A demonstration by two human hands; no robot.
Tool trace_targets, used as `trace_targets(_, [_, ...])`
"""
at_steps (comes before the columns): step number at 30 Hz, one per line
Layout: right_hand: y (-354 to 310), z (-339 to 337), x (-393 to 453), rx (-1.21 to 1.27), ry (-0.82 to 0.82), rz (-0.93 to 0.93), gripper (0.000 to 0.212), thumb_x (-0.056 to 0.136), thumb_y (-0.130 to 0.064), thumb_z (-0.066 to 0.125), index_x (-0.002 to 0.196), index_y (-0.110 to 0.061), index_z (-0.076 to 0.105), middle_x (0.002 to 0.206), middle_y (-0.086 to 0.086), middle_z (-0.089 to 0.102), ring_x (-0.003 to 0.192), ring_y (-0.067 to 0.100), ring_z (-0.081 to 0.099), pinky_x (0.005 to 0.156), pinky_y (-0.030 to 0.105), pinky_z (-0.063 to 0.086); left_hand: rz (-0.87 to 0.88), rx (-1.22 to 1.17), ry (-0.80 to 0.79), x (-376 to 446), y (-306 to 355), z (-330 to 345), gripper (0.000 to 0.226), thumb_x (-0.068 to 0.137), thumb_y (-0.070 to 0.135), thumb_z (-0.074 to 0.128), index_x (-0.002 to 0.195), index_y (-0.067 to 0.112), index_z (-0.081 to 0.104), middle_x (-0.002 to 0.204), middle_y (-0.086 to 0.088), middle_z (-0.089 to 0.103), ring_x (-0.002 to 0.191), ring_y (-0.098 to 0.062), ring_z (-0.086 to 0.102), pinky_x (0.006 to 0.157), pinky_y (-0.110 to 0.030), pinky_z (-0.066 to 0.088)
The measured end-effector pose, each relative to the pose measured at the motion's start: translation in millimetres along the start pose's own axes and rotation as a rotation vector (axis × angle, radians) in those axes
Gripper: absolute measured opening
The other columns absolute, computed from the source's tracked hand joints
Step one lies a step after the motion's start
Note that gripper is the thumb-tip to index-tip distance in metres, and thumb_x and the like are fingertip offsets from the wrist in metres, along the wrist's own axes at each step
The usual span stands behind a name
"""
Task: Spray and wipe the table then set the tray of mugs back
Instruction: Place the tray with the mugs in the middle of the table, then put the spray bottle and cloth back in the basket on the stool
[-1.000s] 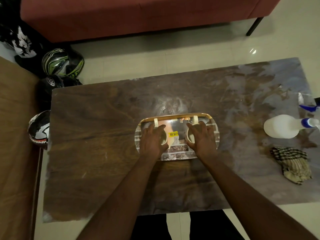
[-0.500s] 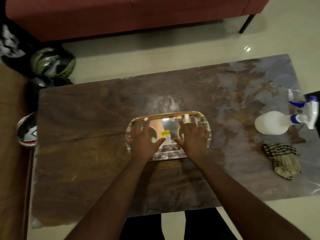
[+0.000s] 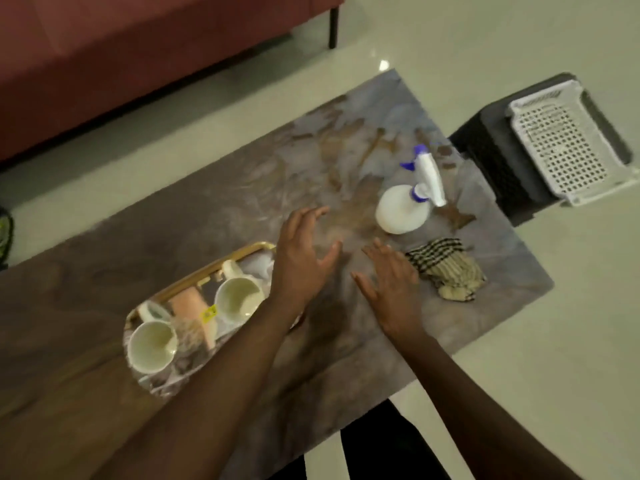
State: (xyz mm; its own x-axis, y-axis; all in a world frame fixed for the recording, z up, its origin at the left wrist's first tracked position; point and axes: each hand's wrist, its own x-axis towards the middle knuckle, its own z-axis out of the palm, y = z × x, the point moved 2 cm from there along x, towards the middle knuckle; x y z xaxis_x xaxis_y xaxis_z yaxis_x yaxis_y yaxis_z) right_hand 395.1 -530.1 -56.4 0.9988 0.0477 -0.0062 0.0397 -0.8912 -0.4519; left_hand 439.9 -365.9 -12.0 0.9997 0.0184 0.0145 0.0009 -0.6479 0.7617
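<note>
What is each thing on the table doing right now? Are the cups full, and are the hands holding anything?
Tray: flat on the table, holding both mugs.
Mugs: upright, empty.
Spray bottle: standing upright, untouched.
Cloth: crumpled, lying beside the bottle.
Left hand: open, empty.
Right hand: open, empty, close to the cloth.
White basket: empty.

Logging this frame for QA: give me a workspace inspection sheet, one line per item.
Surface: table, dark wood grain on the left, mottled grey patches on the right; bare middle.
Job's things: tray on the table with two empty mugs; spray bottle lying on its side; checked cloth crumpled near it.
Clutter: yellow tag on the tray.
Grip: left hand and right hand open, empty, hovering between the tray and the cloth.
Cables: nothing seen.
Surroundings: red sofa, pale tiled floor, white perforated basket on a dark stand.
</note>
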Motion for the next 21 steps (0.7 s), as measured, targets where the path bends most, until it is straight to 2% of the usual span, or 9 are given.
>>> trace_targets(2, [31.3, -12.7, 15.1, 0.019, 0.015, 0.024, 0.051, 0.088, -0.046, 0.043, 0.124, -0.012, 0.058, 0.125, 0.012, 0.061, 0.115, 0.03, 0.057, 0.095, 0.044, 0.045, 0.002, -0.027, -0.06, 21.6, 20.2, 37.1, 0.059, 0.08, 0.031, 0.071, 0.132, 0.011, 0.054, 0.127, -0.009, 0.057, 0.116, -0.021, 0.053, 0.1, -0.031, 0.043])
trace_targets(5, [84.9, -21.1, 32.7, -0.013, -0.093, 0.068, 0.05, 0.086, -0.045, 0.046, 0.121, -0.013, 0.059, 0.113, 0.011, 0.064, 0.106, 0.032, 0.059, 0.089, 0.042, 0.047, -0.045, -0.059, -0.107, 54.7, 46.7, 87.1, 0.082, 0.075, 0.033, 0.077, 0.144, 0.008, 0.04, 0.143, -0.013, 0.049, 0.129, -0.028, 0.048, 0.107, -0.042, 0.041])
trace_targets(7, [113.1, -19.2, 33.7, -0.07, -0.161, 0.089, 0.049, 0.08, -0.041, 0.064, 0.121, -0.015, 0.058, 0.117, 0.012, 0.062, 0.108, 0.035, 0.058, 0.089, 0.045, 0.047, -0.058, -0.105, -0.131, 71.7, 58.9, 107.4, 0.098, 0.07, 0.031, 0.082, 0.149, 0.008, 0.029, 0.151, -0.012, 0.041, 0.137, -0.026, 0.042, 0.111, -0.043, 0.037])
trace_targets(9, [138.3, -15.3, 30.5, -0.187, -0.237, 0.081, 0.065, 0.067, -0.038, 0.079, 0.124, -0.019, 0.057, 0.125, 0.014, 0.058, 0.115, 0.038, 0.055, 0.09, 0.051, 0.045, -0.082, -0.159, -0.151, 87.0, 67.7, 126.5, 0.108, 0.065, 0.026, 0.089, 0.151, 0.012, 0.025, 0.153, -0.007, 0.039, 0.139, -0.02, 0.039, 0.112, -0.038, 0.035])
trace_targets(12, [157.2, -8.3, 25.4, -0.268, -0.308, -0.003, 0.074, 0.06, -0.03, 0.085, 0.127, -0.029, 0.055, 0.135, 0.012, 0.052, 0.122, 0.041, 0.048, 0.094, 0.059, 0.041, -0.112, -0.19, -0.191, 97.6, 68.6, 145.4, 0.113, 0.06, 0.027, 0.092, 0.15, 0.017, 0.025, 0.145, 0.008, 0.04, 0.133, -0.013, 0.043, 0.107, -0.027, 0.036])
trace_targets(15, [166.0, -3.0, 21.3, -0.265, -0.302, -0.025, 0.078, 0.061, -0.015, 0.081, 0.13, -0.032, 0.05, 0.139, 0.009, 0.049, 0.126, 0.04, 0.044, 0.099, 0.057, 0.037, -0.117, -0.173, -0.19, 98.9, 65.3, 152.6, 0.111, 0.06, 0.022, 0.092, 0.149, 0.014, 0.025, 0.13, 0.027, 0.04, 0.11, 0.007, 0.046, 0.089, -0.002, 0.035])
trace_targets(16, [166.4, -2.4, 20.9, -0.259, -0.291, -0.025, 0.077, 0.061, -0.012, 0.079, 0.13, -0.031, 0.051, 0.139, 0.007, 0.05, 0.127, 0.039, 0.044, 0.101, 0.056, 0.036, -0.11, -0.174, -0.19, 98.4, 64.7, 154.0, 0.107, 0.062, 0.017, 0.091, 0.147, 0.011, 0.026, 0.129, 0.031, 0.041, 0.104, 0.008, 0.05, 0.084, 0.001, 0.037])
trace_targets(19, [164.7, -2.6, 24.6, -0.26, -0.249, -0.019, 0.062, 0.065, -0.008, 0.076, 0.121, -0.028, 0.061, 0.132, 0.004, 0.057, 0.12, 0.038, 0.051, 0.096, 0.052, 0.04, -0.094, -0.122, -0.197, 96.9, 61.3, 155.1, 0.094, 0.068, 0.015, 0.087, 0.142, 0.009, 0.029, 0.119, 0.013, 0.067, 0.103, -0.007, 0.063, 0.086, -0.02, 0.049])
trace_targets(21, [162.2, -5.7, 30.4, -0.267, -0.24, -0.027, 0.053, 0.066, -0.006, 0.073, 0.114, -0.027, 0.065, 0.125, 0.003, 0.062, 0.113, 0.038, 0.056, 0.087, 0.05, 0.045, -0.083, -0.059, -0.168, 96.9, 59.1, 153.8, 0.088, 0.071, 0.02, 0.085, 0.139, 0.009, 0.03, 0.104, 0.015, 0.072, 0.102, -0.018, 0.066, 0.083, -0.032, 0.051])
